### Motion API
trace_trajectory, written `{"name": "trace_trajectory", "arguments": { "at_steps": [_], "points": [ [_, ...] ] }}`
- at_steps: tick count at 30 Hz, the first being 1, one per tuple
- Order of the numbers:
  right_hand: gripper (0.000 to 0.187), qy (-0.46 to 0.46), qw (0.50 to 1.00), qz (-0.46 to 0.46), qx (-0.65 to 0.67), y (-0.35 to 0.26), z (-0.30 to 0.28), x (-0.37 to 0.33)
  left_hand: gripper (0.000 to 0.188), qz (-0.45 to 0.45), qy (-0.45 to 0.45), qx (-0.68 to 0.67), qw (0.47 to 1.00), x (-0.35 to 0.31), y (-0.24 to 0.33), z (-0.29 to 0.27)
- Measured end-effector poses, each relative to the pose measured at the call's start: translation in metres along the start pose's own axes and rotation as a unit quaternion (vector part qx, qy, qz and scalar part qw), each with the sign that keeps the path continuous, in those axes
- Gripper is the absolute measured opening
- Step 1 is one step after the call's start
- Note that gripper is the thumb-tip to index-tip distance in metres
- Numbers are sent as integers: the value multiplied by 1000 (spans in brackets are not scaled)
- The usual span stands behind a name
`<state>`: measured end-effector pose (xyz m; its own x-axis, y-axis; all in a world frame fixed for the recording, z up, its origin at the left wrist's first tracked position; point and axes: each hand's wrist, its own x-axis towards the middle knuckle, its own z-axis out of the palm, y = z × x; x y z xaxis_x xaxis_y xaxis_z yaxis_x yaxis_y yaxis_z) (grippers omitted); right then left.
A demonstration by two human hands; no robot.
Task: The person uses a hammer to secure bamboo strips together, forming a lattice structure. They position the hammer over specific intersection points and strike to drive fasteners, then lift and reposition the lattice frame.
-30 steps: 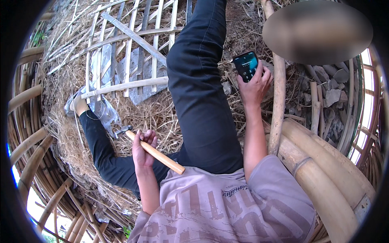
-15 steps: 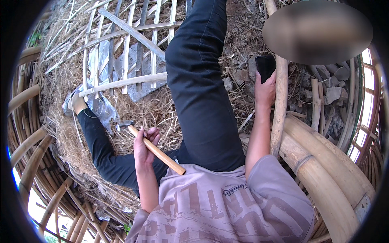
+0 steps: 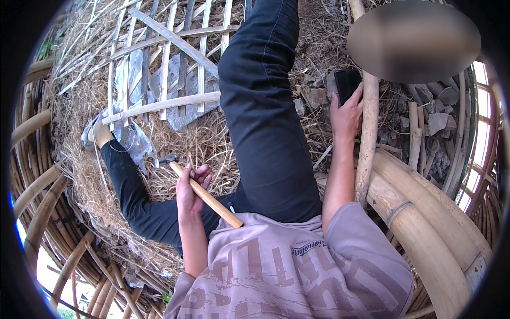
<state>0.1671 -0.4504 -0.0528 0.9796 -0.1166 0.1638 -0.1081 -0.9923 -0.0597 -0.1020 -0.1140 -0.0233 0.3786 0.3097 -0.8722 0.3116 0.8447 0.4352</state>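
Observation:
A hammer [image 3: 217,204] with a pale wooden handle and a dark metal head lies across my left hand [image 3: 188,192]. My left thumb rests along the handle and the fingers curl loosely around it. The hammer's head points away to the left, above dry straw, while the handle's end reaches my shirt. Farther out on the right, my right hand [image 3: 346,118] has the lower end of a black smartphone [image 3: 348,84] between thumb and fingers. The phone's screen is dark. Right beside that hand runs a bamboo pole [image 3: 367,133].
A lattice of split bamboo strips [image 3: 175,100] lies beyond my left hand, over straw and clear plastic [image 3: 137,143]. Thick bamboo poles [image 3: 425,234] stretch along the right. Broken stones [image 3: 438,122] are piled beyond them. Bamboo fencing [image 3: 40,212] curves along the left.
My right hand has shifted slightly and its fingers now lie straighter along the phone's right side; the phone has moved a little. The left hand and hammer are nearly unchanged.

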Motion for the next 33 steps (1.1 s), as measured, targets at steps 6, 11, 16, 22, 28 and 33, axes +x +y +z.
{"name": "trace_trajectory", "arguments": {
  "at_steps": [6, 11, 16, 22, 28, 33],
  "points": [
    [83, 6, 985, -114, 129, -48, -31, -11, 30, 4, 4, -2, 1000, -4, 2, 0],
    [40, 55, 898, -239, 364, -97, -100, -6, 31, 33, 0, -32, 999, -12, 6, 7],
    [30, -91, 771, -367, 512, -149, -168, -54, 35, 149, -18, -11, 989, -30, 20, 34],
    [61, -486, 668, -450, 340, -169, -166, -113, 42, 270, 3, -9, 963, -56, 28, 81],
    [43, -647, 517, -288, 481, -172, -124, -131, 45, 399, -22, 189, 897, -56, 28, 82],
    [34, -555, 512, -146, 639, -171, -118, -100, 59, 370, -50, 174, 911, -19, 33, 86]
  ]
}}
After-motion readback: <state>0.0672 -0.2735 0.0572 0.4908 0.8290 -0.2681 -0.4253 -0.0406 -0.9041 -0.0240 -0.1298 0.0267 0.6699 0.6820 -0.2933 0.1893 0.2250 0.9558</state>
